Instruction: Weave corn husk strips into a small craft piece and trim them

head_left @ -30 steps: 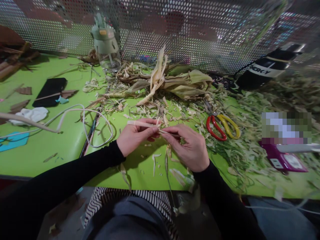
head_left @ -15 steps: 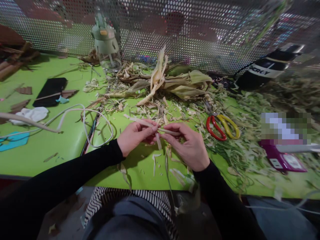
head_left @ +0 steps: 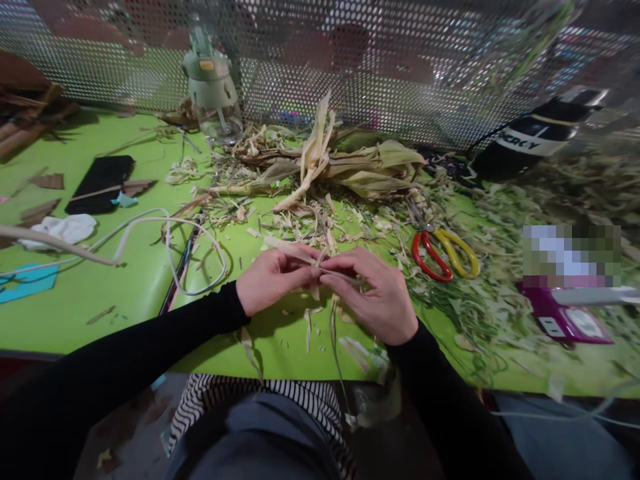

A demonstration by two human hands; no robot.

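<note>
Pale strips of what looks like dried corn husk [head_left: 286, 248] cross between my fingertips, above the front of the green table. My left hand [head_left: 273, 277] pinches them between thumb and fingers, with one flat end sticking out to the upper left. My right hand [head_left: 376, 290] is closed on the other end of a strip, its thumb and forefinger tips meeting the left ones. A short end hangs below the crossing. Husk scraps [head_left: 309, 327] lie on the table just under my hands. Beyond them rests a bundle of dried corn husks [head_left: 370, 163].
Scissors with red and yellow handles [head_left: 433, 257] lie right of my hands among green shreds [head_left: 475, 313]. A white cable [head_left: 167, 250] loops at left near a black phone [head_left: 103, 183]. A clear bottle [head_left: 215, 93] and a black bottle [head_left: 535, 137] stand before the perforated metal screen [head_left: 400, 67].
My fingertips have come closer together, and the strip in my right hand now bends across the other at the crossing. The hanging end shows less below my fingers.
</note>
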